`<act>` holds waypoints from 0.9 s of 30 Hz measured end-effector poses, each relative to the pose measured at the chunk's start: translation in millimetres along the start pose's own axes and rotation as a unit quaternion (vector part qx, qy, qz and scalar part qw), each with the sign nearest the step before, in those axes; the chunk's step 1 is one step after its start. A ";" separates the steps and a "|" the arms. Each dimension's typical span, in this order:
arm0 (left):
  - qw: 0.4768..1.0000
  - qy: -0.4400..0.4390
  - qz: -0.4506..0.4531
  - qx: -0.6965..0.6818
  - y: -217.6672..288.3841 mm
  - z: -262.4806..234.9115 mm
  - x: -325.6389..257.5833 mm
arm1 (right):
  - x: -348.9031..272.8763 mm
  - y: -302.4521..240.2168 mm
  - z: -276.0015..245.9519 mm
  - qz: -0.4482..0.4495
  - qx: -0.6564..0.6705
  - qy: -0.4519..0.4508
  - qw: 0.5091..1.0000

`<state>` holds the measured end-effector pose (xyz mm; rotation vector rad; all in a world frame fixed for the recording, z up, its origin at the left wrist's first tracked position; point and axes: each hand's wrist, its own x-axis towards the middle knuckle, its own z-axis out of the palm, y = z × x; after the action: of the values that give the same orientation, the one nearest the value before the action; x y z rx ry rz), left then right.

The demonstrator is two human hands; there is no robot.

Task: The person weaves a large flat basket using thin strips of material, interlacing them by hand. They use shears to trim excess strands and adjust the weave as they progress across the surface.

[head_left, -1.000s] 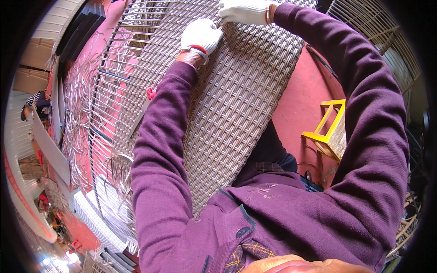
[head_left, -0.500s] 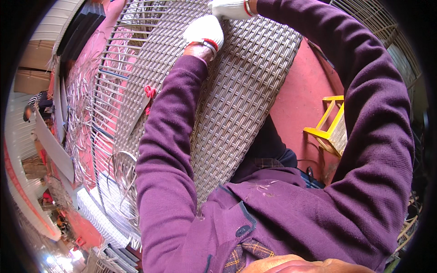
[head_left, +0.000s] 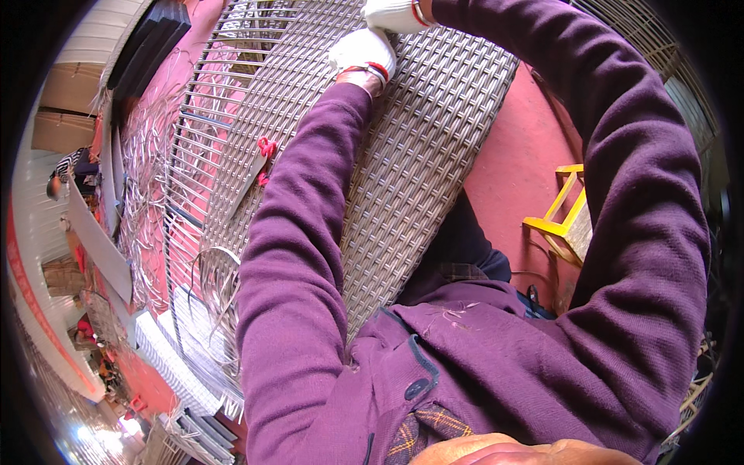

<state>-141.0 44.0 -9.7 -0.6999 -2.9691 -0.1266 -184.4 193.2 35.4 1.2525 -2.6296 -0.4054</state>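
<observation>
A brown-grey wicker panel (head_left: 434, 116) stretches out in front of me, densely woven in its middle and right part. On its far part rests my left hand (head_left: 363, 56), in a white knitted glove with a red cuff. The hand is rounded and closed, and whatever its fingers hold is hidden. Just beyond it, at the upper edge of the view, my right hand (head_left: 395, 14) in a similar glove is closed too, partly cut off, its fingertips hidden. Red-handled scissors (head_left: 248, 182) lie on the weave left of my left forearm.
Bare ribs (head_left: 182, 174) form the panel's left side, with loose strips (head_left: 143, 194) on the red floor beyond. A loop of strip (head_left: 213, 271) hangs near my left elbow. A yellow-framed stool (head_left: 570, 213) stands at right. Dark stacked slabs (head_left: 155, 46) lie far left.
The whole view has shifted slightly, with the panel and scissors sitting further right. My left hand has come a little closer to my right hand. Both stay closed at the weave.
</observation>
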 end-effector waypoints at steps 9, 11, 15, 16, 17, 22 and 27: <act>0.997 -0.004 0.008 -0.080 -18.4 0.8 15.6 | -9.2 -4.6 6.9 -0.018 -0.029 0.086 0.996; 0.997 -0.036 0.009 -0.072 -24.5 2.9 20.5 | -16.5 -8.4 5.6 -0.029 -0.030 0.120 0.992; 0.996 -0.057 0.066 -0.004 -37.4 13.2 29.5 | -22.8 -15.7 6.3 -0.007 -0.025 0.140 0.990; 0.996 -0.049 0.074 -0.001 -39.4 15.2 31.1 | -22.2 -16.1 6.6 0.002 -0.011 0.114 0.993; 0.997 -0.045 0.064 -0.021 -40.9 16.3 31.4 | -20.6 -16.2 6.7 0.009 -0.009 0.106 0.994; 0.997 -0.047 0.019 -0.058 -31.1 5.6 20.9 | -8.4 -7.6 0.2 0.005 0.000 0.027 1.000; 0.998 -0.045 -0.039 -0.020 -9.0 -8.2 5.8 | -0.6 5.5 2.4 -0.014 0.008 -0.022 1.000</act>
<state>-149.6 37.8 -1.4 -0.6110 -3.0893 -0.1655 -188.7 197.4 34.9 1.3026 -2.6596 -0.4221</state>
